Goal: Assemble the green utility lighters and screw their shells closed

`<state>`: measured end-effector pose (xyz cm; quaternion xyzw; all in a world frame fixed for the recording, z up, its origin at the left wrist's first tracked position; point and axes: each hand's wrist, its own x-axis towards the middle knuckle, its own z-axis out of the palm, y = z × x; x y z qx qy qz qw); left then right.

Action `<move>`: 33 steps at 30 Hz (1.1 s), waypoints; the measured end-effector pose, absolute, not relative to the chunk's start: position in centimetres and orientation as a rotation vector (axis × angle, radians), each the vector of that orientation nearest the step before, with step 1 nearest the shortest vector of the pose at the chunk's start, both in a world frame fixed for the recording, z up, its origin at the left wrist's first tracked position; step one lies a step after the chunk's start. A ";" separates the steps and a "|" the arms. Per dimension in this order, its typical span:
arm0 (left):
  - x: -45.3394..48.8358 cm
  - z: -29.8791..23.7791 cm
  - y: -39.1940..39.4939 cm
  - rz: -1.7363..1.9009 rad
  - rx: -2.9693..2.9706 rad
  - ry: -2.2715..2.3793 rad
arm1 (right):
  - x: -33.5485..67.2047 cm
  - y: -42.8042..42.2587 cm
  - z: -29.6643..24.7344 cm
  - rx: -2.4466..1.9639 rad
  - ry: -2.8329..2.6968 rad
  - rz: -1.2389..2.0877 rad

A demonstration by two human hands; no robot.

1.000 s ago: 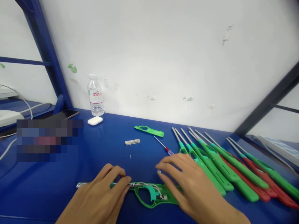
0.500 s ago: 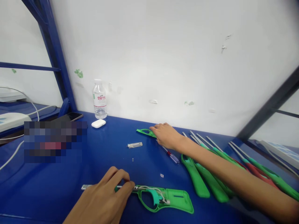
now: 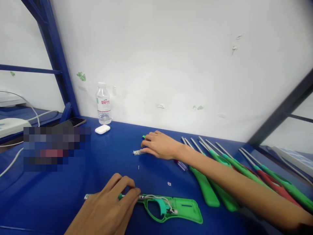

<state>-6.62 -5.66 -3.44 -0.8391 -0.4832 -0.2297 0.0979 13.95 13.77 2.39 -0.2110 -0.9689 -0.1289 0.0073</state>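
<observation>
My left hand (image 3: 110,204) is closed on the metal barrel of an opened utility lighter (image 3: 188,209), pinching near a small teal end piece. The lighter's green half-shell lies flat, showing a teal trigger, pale wires and a small white-ended part. Farther back, my right hand (image 3: 160,145) reaches over a clear plastic fuel tank (image 3: 138,152), fingers bent and apart, thumb by its right end, which is hidden. Behind those fingers a loose green shell half (image 3: 143,137) is mostly covered. A tiny screw (image 3: 138,167) and a small white part (image 3: 169,183) lie between the hands.
Several green and red lighters (image 3: 205,189) lie at the right under my right forearm. A screwdriver (image 3: 182,165) is partly hidden by my wrist. At the back left are a water bottle (image 3: 104,104), a white case (image 3: 102,129) and a phone (image 3: 77,121).
My right hand has moved left and slightly toward me, from the loose green shell half to the clear fuel tank. My left hand stays on the opened lighter.
</observation>
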 end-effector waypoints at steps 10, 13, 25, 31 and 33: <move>-7.9 -3.0 -4.3 -0.974 -2.322 -1.231 | 14.8 11.1 3.0 -0.785 -3.010 -0.227; -7.4 -2.6 -4.4 -1.042 -2.280 -1.189 | 17.3 9.5 3.7 -0.876 -2.958 -0.066; -6.6 -2.4 -4.6 -1.055 -2.305 -1.145 | 22.2 3.7 2.4 -1.080 -2.640 0.854; -6.4 -2.6 -4.7 -1.062 -2.306 -1.138 | 21.7 4.6 0.0 -1.082 -2.488 1.052; -6.3 -2.6 -4.7 -1.074 -2.300 -1.131 | 21.7 4.6 0.0 -1.079 -2.451 1.085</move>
